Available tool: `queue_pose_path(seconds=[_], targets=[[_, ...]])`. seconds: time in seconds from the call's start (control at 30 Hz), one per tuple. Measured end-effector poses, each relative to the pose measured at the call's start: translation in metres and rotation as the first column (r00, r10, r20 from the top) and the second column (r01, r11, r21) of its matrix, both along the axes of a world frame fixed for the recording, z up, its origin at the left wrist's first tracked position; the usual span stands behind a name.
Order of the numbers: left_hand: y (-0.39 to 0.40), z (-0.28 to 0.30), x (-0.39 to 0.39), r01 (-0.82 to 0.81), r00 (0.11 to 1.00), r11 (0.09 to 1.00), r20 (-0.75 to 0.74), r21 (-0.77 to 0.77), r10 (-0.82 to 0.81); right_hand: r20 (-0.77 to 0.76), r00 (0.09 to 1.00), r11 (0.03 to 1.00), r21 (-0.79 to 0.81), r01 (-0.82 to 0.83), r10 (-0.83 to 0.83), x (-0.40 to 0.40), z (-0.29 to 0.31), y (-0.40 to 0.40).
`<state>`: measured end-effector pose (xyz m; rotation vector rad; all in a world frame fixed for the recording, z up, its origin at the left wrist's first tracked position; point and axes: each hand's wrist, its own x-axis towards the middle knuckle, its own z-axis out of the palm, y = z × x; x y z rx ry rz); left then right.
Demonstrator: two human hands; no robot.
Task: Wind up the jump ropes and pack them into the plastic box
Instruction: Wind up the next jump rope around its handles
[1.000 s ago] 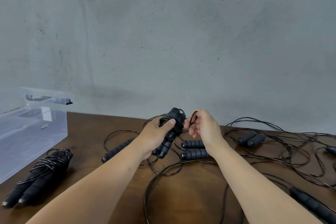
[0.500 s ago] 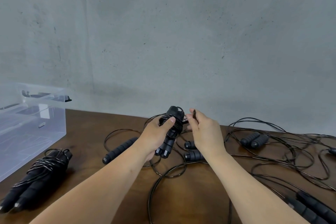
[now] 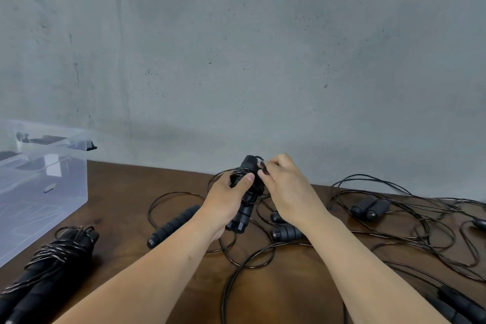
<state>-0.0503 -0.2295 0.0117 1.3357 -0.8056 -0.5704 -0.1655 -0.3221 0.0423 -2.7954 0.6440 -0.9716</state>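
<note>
Head view. Your left hand grips the paired handles of a jump rope, thumb pressed over the cord coils wound round the upper part. The bundle stands tilted, top end toward the wall, lifted off the brown surface. Your right hand sits just beside the bundle's top, fingers curled and pinching a short loop of cord against it.

The plastic box, clear, stands at far left on the surface, well apart from both hands. What lies inside it is hard to make out through the walls.

A wound rope bundle lies near left, just in front of the box.

A single loose handle rests on the surface just left of your left wrist. Two more handles lie under your right wrist. Another pair of handles lies to the right, amid loose black cord spread in tangled loops across the right side. More handles show at the bottom right corner.
</note>
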Motion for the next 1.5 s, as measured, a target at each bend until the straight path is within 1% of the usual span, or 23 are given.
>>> queue_pose_path(seconds=[0.07,0.13,0.17,0.2,0.23,0.3,0.37,0.43,0.53,0.57,0.67,0.77,0.83,1.0,1.1,1.2,1.4,1.5], targets=[[0.0,-0.001,0.002,0.029,0.999,1.0,-0.022,0.001,-0.029,0.151,0.987,0.994,0.091,-0.068,0.053,0.004,0.0,0.0],[0.001,-0.001,0.005,0.05,0.998,0.999,-0.034,0.004,-0.05,0.325,0.945,0.971,0.22,-0.093,0.016,0.006,0.005,0.002],[0.002,-0.001,0.006,0.062,0.998,0.998,-0.031,0.007,-0.062,0.389,0.921,0.934,0.335,-0.127,-0.014,0.006,0.008,0.003],[0.002,-0.002,0.008,0.076,0.996,0.997,-0.037,0.013,-0.076,0.427,0.904,0.874,0.452,-0.18,-0.034,0.006,0.011,0.004],[0.003,-0.002,0.009,0.093,0.994,0.996,-0.054,0.016,-0.092,0.45,0.892,0.818,0.531,-0.223,-0.049,0.006,0.013,0.004],[0.005,-0.001,0.013,0.124,0.987,0.992,-0.104,0.022,-0.121,0.461,0.885,0.778,0.581,-0.239,-0.072,0.009,0.016,0.005],[0.005,0.0,0.016,0.159,0.979,0.987,-0.135,0.02,-0.155,0.487,0.869,0.772,0.585,-0.25,-0.088,0.011,0.019,0.008],[0.006,0.001,0.018,0.175,0.977,0.985,-0.127,0.001,-0.173,0.516,0.848,0.778,0.579,-0.243,-0.12,0.011,0.018,0.011],[0.005,-0.001,0.019,0.128,0.987,0.992,-0.091,-0.023,-0.129,0.48,0.862,0.826,0.543,-0.147,-0.162,0.01,0.014,0.014],[0.005,-0.002,0.02,0.105,0.991,0.994,-0.082,-0.032,-0.107,0.448,0.879,0.858,0.504,-0.097,-0.164,0.01,0.012,0.015],[0.004,-0.004,0.023,0.058,0.998,0.997,-0.026,-0.042,-0.059,0.32,0.931,0.947,0.312,0.071,-0.175,0.011,0.006,0.012],[0.005,-0.004,0.022,0.043,0.998,0.998,0.055,-0.047,-0.04,0.237,0.949,0.973,0.153,0.175,-0.208,0.014,0.001,0.012],[0.007,-0.005,0.019,0.044,0.994,0.998,0.097,-0.043,-0.04,0.216,0.948,0.972,0.09,0.217,-0.232,0.016,0.001,0.013],[0.007,-0.007,0.011,-0.029,0.96,1.0,0.28,-0.001,0.028,0.16,0.944,0.957,0.039,0.287,-0.29,0.017,0.005,0.016],[0.008,-0.01,0.006,-0.074,0.938,0.997,0.338,-0.019,0.076,0.12,0.942,0.947,-0.034,0.319,-0.313,0.017,0.01,0.02],[0.008,-0.014,0.002,-0.101,0.905,0.994,0.411,-0.05,0.112,0.071,0.946,0.945,-0.072,0.32,-0.316,0.015,0.013,0.022],[0.01,-0.023,-0.002,-0.111,0.821,0.99,0.554,-0.084,0.139,-0.111,0.932,0.933,-0.152,0.326,-0.344,0.005,0.024,0.026],[0.01,-0.024,-0.002,-0.117,0.812,0.989,0.564,-0.091,0.148,-0.094,0.942,0.939,-0.154,0.307,-0.323,0.001,0.022,0.022]])
